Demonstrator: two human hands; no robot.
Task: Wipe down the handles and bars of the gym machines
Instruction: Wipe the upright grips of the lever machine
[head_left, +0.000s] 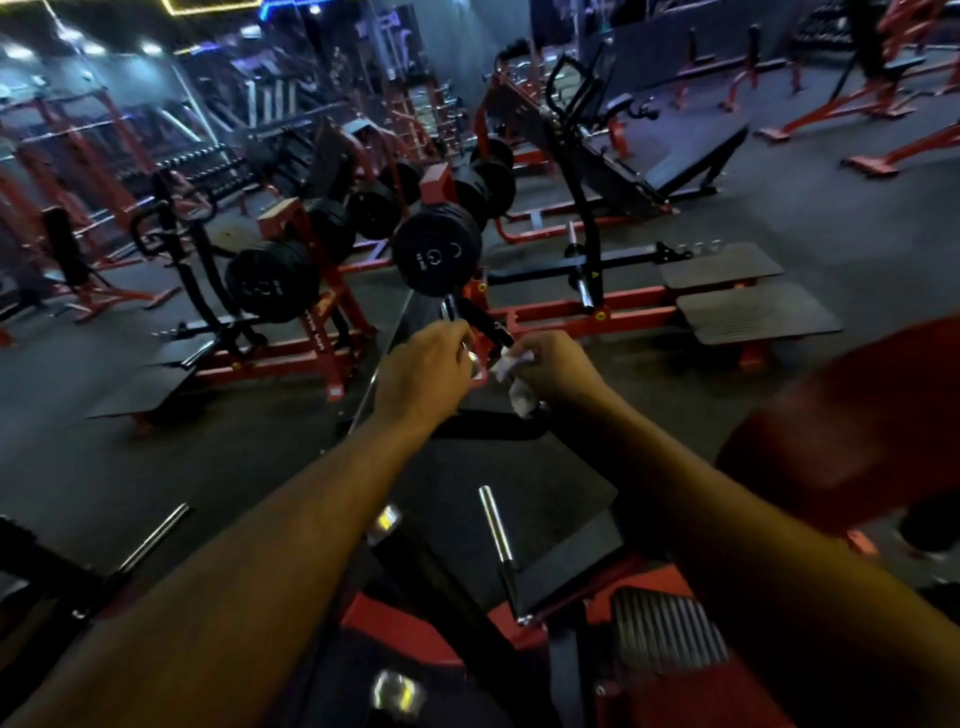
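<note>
Nearest camera: both bare forearms, reaching out over a red machine frame (644, 587).
Cloth (511, 374): white, crumpled, soft and light; bunched inside the right hand (558, 366), whose fingers are curled tight round it.
Handle (485, 325): black, rigid bar just beyond the fingers; judged fixed, takes firm pressure. Wrap the cloth round its shaft.
Left hand (426, 371): fingers curled at the handle's near end; grip unclear.
Beyond: weight plates (434, 254).
</note>
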